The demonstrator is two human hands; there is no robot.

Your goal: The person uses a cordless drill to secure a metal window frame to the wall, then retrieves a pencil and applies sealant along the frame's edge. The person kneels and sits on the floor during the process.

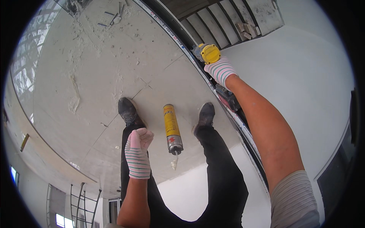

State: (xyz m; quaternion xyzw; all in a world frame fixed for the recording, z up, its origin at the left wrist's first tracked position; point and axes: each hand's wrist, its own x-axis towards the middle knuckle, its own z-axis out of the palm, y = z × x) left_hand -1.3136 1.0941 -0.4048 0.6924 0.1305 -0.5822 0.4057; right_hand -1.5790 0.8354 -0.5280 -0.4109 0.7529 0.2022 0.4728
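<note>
In a striped, pink-tipped glove, my right hand (pixel 221 72) grips a yellow and grey cordless drill (pixel 210 53) beside a long dark frame (pixel 197 64). A dark red and black block (pixel 227 97), which looks like the drill's battery, shows below my wrist. My left hand (pixel 138 154), gloved alike, is held up over my left leg with its fingers curled together. Whatever they hold, if anything, is hidden. Between my shoes lies a yellow and silver foam can (pixel 172 127), and whitish foam (pixel 174 164) comes from its nozzle end.
Printed film strip (pixel 163 24) runs along the frame's edge. Dusty floor tiles (pixel 95 72) carry debris and thin dark pieces (pixel 112 18) at the far left. Beyond the frame are stairs (pixel 216 22) with broken blocks (pixel 247 30). A metal rack (pixel 84 205) stands at the lower left.
</note>
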